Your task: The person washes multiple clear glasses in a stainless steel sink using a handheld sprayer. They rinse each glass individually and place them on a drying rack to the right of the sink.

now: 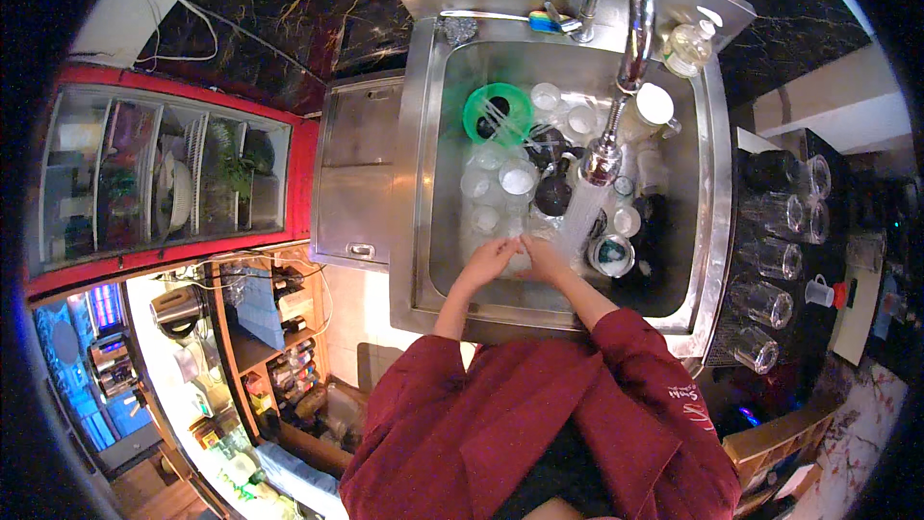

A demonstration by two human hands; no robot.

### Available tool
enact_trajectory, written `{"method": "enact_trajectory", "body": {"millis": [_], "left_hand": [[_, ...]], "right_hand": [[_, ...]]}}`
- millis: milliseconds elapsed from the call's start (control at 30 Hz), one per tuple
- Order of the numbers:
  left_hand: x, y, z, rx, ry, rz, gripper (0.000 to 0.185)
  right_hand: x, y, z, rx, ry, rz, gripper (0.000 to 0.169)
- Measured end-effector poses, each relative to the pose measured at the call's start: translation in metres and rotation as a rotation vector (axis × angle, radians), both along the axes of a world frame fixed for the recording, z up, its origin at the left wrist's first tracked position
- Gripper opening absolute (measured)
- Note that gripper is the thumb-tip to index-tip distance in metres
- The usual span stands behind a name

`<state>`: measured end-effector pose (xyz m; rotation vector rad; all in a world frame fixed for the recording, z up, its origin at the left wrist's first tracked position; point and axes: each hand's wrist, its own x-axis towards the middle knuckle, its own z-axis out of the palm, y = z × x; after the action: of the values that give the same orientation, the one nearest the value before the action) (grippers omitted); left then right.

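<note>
Both my hands are over the near part of a stainless steel sink. My left hand and my right hand meet at the fingertips above clear glassware; whether they hold something between them cannot be told. Water streams from the chrome spray faucet just beyond my right hand. In the basin stand clear glasses, a green plastic bowl with straws across it, a white-topped jug, dark round items and a glass jar.
A soap dispenser, a colourful sponge and a steel scourer sit on the sink's back ledge. Upturned glasses line a dark rack at the right. A red-framed glass cabinet and a steel panel are at the left.
</note>
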<state>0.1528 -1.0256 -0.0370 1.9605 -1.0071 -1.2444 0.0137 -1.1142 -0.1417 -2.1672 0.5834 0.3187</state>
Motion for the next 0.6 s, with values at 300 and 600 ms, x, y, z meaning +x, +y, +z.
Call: {"method": "enact_trajectory", "body": {"millis": [300,600], "left_hand": [[-0.003,0.023,-0.014,0.113,0.116,0.064,0.040],[-0.025,-0.053,0.011,-0.149,0.047,-0.207,0.099]], "right_hand": [[-0.043,-0.050,0.109,0.166,-0.067,-0.323,0.086],[-0.048,-0.075,0.154,0.007,-0.365,-0.719,0.072]]}}
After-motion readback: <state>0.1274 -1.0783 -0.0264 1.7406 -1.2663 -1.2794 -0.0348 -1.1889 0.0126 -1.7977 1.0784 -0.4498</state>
